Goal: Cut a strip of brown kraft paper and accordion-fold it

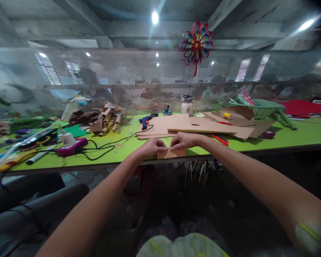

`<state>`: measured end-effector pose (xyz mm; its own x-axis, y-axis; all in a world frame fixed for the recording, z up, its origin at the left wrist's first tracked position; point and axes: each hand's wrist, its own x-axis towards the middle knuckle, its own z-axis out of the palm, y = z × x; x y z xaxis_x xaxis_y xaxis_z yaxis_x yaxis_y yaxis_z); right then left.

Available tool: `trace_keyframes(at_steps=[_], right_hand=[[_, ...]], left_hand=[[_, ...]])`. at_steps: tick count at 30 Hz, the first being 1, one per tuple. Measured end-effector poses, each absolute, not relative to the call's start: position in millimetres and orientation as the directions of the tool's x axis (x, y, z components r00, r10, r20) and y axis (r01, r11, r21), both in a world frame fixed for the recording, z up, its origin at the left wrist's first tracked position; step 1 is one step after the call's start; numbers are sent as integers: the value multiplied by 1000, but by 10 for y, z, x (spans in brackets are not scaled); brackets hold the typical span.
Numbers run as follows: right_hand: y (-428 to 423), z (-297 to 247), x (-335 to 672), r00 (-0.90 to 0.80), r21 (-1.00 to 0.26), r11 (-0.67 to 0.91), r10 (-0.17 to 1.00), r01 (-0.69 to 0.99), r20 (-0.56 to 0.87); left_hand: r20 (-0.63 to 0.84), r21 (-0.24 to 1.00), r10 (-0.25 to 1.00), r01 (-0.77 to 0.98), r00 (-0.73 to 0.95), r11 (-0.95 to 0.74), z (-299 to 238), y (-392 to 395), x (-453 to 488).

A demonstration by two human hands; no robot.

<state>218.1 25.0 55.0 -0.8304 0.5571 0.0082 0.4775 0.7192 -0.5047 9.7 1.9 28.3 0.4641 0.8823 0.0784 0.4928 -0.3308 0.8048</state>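
My left hand and my right hand meet at the front edge of the green table. Both pinch the top edge of a small brown cardboard piece that lies at the table's rim, fingertips almost touching each other. Both hands are closed on it. Just behind the hands lies a stack of larger brown cardboard sheets.
A blue glue gun with a black cord, a red cutter, a pink power strip, a green basket, a white jar and paper craft scraps lie about. A perforated screen backs the table.
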Motion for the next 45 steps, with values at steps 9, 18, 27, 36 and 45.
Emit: trace_keyframes(at_steps=[9, 18, 27, 36, 45], right_hand=[[373, 388, 2198, -831, -492, 729, 556, 476, 19], [310, 226, 2205, -771, -304, 775, 616, 555, 162], [211, 469, 2163, -822, -106, 821, 568, 561, 43], [102, 560, 2089, -810, 88, 808, 586, 582, -28], [60, 524, 2129, -798, 58, 797, 603, 602, -7]], left_hand=[[114, 596, 877, 674, 466, -436, 249, 40, 115], [178, 436, 840, 724, 513, -535, 239, 15, 312], [265, 511, 862, 696, 431, -505, 63, 74, 302], [359, 209, 724, 705, 590, -678, 160, 5, 278], [271, 120, 657, 653, 703, -748, 316, -23, 268]])
